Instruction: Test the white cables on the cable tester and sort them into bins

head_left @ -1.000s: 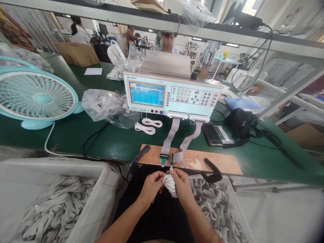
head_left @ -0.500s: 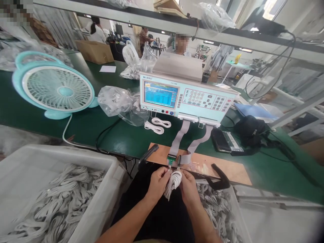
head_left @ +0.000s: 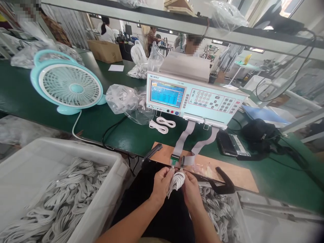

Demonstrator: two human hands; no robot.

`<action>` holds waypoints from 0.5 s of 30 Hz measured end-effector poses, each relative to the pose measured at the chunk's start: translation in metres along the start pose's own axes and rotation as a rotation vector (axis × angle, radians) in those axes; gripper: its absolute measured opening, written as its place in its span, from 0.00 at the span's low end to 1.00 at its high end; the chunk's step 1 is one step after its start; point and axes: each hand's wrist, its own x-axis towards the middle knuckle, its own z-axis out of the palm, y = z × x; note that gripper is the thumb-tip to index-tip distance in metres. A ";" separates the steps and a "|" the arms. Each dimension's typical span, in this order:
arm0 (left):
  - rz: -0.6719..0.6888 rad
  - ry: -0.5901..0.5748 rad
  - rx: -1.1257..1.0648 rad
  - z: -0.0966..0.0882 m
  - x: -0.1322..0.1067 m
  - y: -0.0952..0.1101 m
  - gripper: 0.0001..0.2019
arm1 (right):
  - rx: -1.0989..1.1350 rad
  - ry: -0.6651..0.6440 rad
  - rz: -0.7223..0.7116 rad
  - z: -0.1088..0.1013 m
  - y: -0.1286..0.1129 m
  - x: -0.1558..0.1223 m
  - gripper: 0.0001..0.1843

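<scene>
Workbench with a flat, dark green top [head_left: 141, 140] carries a pale blue, boxy instrument [head_left: 197, 98]; nearer lies a long, copper-coloured board [head_left: 205, 167]. By its near edge, the bare left hand [head_left: 161, 182] and bare right hand [head_left: 191, 187] both pinch a coiled white cable bundle [head_left: 178, 181], apparently close to its ends. It hangs between them, just below a small green circuit board [head_left: 174, 161]. The bundle should be light, soft and bendy; best held by the stiffer ends, since loops may slacken.

Bare forearms [head_left: 136, 218], black clothing [head_left: 167, 219] over the lap
</scene>
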 end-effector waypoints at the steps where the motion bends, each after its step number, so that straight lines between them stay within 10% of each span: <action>1: -0.006 0.011 -0.011 0.001 0.000 0.000 0.16 | -0.003 -0.004 -0.001 0.000 -0.001 0.000 0.12; 15: 0.092 0.028 0.217 -0.003 0.009 -0.016 0.18 | 0.037 0.033 0.034 0.001 -0.002 0.001 0.12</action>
